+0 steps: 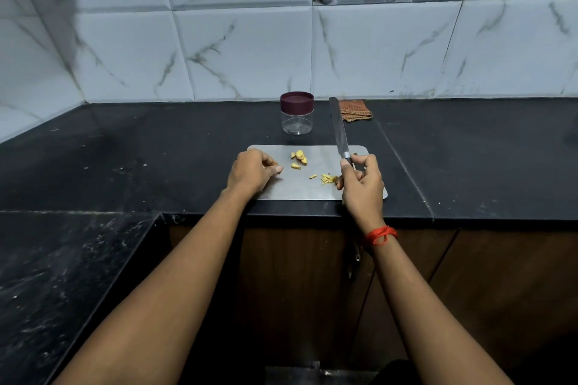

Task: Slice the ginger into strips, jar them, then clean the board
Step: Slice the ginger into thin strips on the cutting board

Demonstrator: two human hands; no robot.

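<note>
Dim, bluish light is filling the kitchen; a broad shadow is darkening the left wall tiles [47, 25]; wide-angle distortion is curving edges.

A: Fig. 1: what is worn at the right hand [362, 184]?
B: A red thread [381, 235], wound in several turns with loose ends, is tied round its wrist.
A: How is the left hand [250, 173] shown?
B: Bare, as are both forearms [187, 259], which are uncovered to the view's lower edge.

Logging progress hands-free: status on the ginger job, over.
Left hand rests empty on board. Right hand grips knife, blade lifted. Ginger chunks not yet cut, few strips done. Jar lidded, empty; nothing blocking.
</note>
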